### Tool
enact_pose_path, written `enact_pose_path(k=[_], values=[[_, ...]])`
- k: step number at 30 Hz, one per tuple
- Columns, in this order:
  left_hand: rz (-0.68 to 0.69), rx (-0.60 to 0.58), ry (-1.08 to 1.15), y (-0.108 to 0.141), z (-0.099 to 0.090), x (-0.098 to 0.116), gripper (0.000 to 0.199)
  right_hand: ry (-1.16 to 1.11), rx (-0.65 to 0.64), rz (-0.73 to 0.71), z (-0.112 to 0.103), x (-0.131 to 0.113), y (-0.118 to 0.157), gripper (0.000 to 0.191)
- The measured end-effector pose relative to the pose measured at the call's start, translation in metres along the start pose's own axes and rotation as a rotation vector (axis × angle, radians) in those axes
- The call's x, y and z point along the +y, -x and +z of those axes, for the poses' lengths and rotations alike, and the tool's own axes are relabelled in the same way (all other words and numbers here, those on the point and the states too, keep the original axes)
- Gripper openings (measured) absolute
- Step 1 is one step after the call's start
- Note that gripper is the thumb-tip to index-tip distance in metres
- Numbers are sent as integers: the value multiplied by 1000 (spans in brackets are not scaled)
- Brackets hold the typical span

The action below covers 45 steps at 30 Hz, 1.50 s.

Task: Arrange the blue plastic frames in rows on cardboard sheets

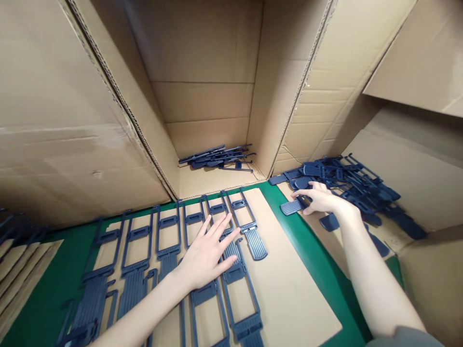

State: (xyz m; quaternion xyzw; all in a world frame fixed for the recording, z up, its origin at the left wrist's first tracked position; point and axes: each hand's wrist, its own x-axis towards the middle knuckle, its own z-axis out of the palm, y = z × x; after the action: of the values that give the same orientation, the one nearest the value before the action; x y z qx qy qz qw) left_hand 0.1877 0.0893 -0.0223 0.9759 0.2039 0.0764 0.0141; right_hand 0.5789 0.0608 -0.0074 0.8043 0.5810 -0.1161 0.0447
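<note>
My left hand [206, 255] lies with its fingers spread over dark blue plastic frames, each with a ribbed paddle-shaped end. Those frames are laid out in rows on a flat cardboard sheet [285, 284]; some parts are hidden beneath my hand and forearm. One frame [255, 243] sits just right of my left fingertips. Over to the right, my right hand [320, 198] pinches a dark blue plastic frame by its ribbed end [291, 207], at the near edge of a jumbled pile [361, 185] of similar parts. The rest of that piece is hidden by the hand.
A tall open cardboard box [210, 101] stands behind the sheet, with several more blue frames [217, 156] heaped inside. Cardboard walls [72, 120] rise on both sides. Stacked cardboard sheets [25, 270] lie at the left on the green table surface [47, 284].
</note>
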Motion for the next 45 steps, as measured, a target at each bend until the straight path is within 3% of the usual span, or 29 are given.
enact_pose_path(k=[5,8,10,14,18,21,24,27,32,37,41,45], values=[[1,-10,-22,0,1,-1,56,-10,84,-79,-2,2,-1,54],[6,-2,-20,0,1,-1,56,-118,125,-264,-14,11,5,50],[7,-1,-14,0,1,-1,57,-223,167,-374,-26,13,16,48],[-1,-16,-6,0,0,0,56,-398,306,-383,-56,7,52,46],[-3,-12,6,-1,0,1,56,-756,449,-405,-77,-6,86,46],[-4,-17,8,-1,1,0,56,-1148,562,-507,-80,-12,92,45],[-8,-16,7,0,2,0,55,-1376,538,-637,-78,-15,85,36],[-4,6,20,1,4,-1,55,-1451,487,-621,-74,-18,76,28],[-4,18,25,1,4,0,55,-1513,348,-556,-67,-33,66,17],[-11,-12,19,1,2,2,56,-1468,295,-634,-65,-63,71,14],[-22,-3,33,2,5,3,56,-1203,274,-781,-64,-89,97,6],[-23,16,41,4,9,2,57,-831,114,-792,-46,-95,130,19]])
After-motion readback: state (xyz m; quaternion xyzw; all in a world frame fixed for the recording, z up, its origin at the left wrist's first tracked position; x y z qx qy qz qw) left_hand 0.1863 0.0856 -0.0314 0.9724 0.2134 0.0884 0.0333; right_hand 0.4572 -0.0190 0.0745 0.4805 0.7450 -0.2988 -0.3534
